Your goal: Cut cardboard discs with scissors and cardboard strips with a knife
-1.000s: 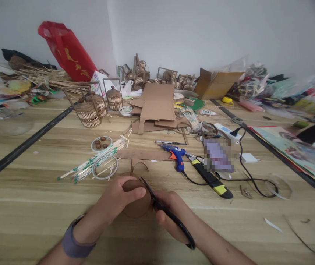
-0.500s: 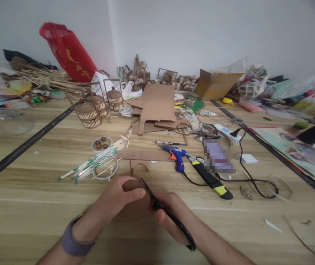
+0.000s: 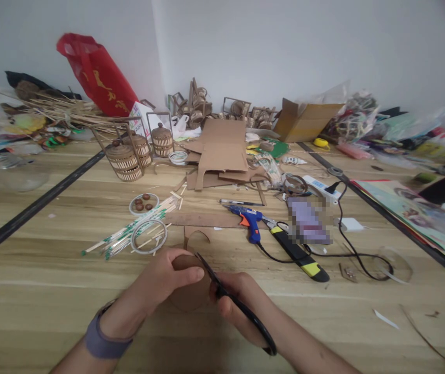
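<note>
My left hand (image 3: pixel 170 278) pinches a piece of brown cardboard (image 3: pixel 191 293) between thumb and fingers; its near edge looks rounded. My right hand (image 3: pixel 241 301) is closed around the black handles of a pair of scissors (image 3: pixel 210 270), whose blades lie at the cardboard's right edge beside my left thumb. Just beyond my left hand a curled strip of cardboard (image 3: pixel 198 236) rests on the table. Farther off to the right lies a blue glue gun (image 3: pixel 250 218), and beside it a black and yellow utility knife (image 3: pixel 298 253).
Bamboo sticks (image 3: pixel 129 234) and a white ring (image 3: pixel 149 236) lie left of centre. Behind them, brown balls sit inside another ring (image 3: pixel 144 203). Small lidded baskets (image 3: pixel 124 158) stand at the back left, flat cardboard (image 3: pixel 222 145) at the back middle. A black cord (image 3: pixel 339 254) loops at right.
The cardboard has turned slightly and shifted a little left in my left hand. The scissors stay at its edge, almost unmoved.
</note>
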Tool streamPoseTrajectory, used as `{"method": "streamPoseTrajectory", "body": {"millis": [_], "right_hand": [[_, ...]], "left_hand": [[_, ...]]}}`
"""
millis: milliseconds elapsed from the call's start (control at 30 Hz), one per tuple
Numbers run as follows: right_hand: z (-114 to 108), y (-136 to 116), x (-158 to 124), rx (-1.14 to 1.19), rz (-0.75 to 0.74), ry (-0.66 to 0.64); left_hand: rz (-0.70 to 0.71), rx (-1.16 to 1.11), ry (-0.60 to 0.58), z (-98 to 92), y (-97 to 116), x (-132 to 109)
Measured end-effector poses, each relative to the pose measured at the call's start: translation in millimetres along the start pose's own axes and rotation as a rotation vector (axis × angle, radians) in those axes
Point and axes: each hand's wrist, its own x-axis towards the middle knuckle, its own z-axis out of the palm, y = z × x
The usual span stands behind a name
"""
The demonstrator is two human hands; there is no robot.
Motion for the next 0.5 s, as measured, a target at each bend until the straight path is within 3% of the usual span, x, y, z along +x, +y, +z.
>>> {"method": "streamPoseTrajectory", "body": {"millis": [500], "right_hand": [[0.1,0.6,-0.3,-0.012,0.023,-0.013]], "left_hand": [[-0.003,0.016,-0.013,-2.4,1.3,1.2]]}}
